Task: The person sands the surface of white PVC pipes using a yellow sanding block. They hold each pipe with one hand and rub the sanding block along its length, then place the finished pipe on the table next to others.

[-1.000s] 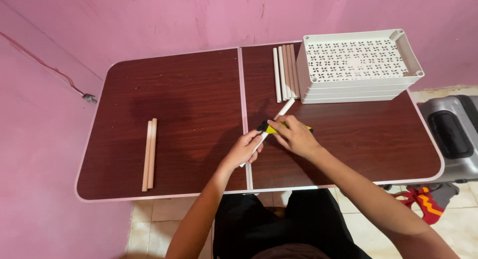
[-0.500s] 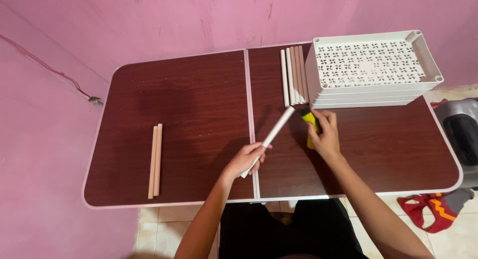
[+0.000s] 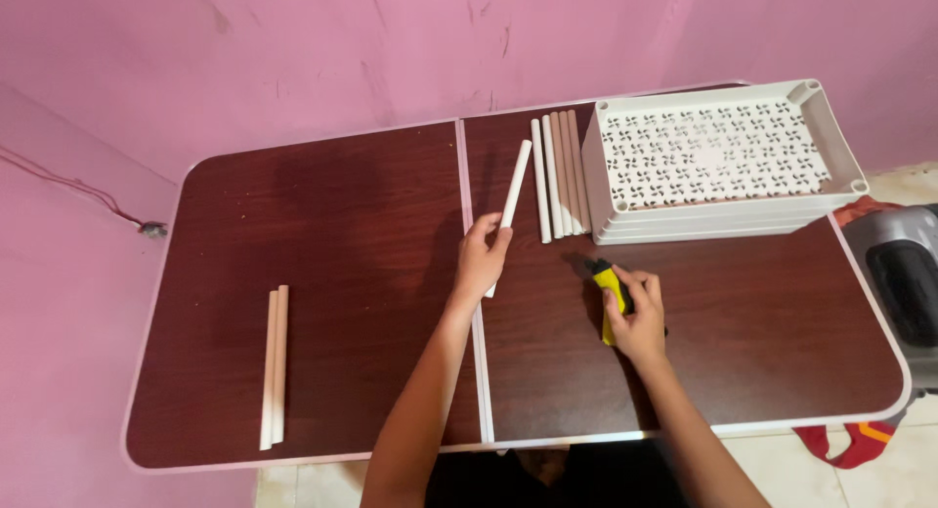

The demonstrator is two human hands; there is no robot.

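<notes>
Held tube: white tube (image 3: 515, 193), we see it gripped at lower end by left hand (image 3: 481, 260); lies slanted, upper end pointing toward tray, lower part just over table's centre seam.
Left hand: fingers curled round the tube, thumb on top; closed grip.
Right hand: right hand (image 3: 637, 317) closed round a yellow marker (image 3: 612, 291) w/ black tip; tip points up toward tray. Hand sits in front of tray, well apart from it.
Tube row: row of tubes (image 3: 559, 176), white and tan, laid side by side, touching tray's left wall. Held tube's upper end just left of this row; contact – cannot tell.
Tray: white perforated tray stack (image 3: 718, 161), at table's far right corner; several trays nested.
Spare pair: two pale tubes (image 3: 275, 364), parallel, far left of tray, near table's front edge.
Table: dark brown folding table (image 3: 322, 234), pale rim, seam down middle.
Surround: pink wall (image 3: 322, 49) behind tray; grey-black object (image 3: 904, 278) just right of tray, off table.
</notes>
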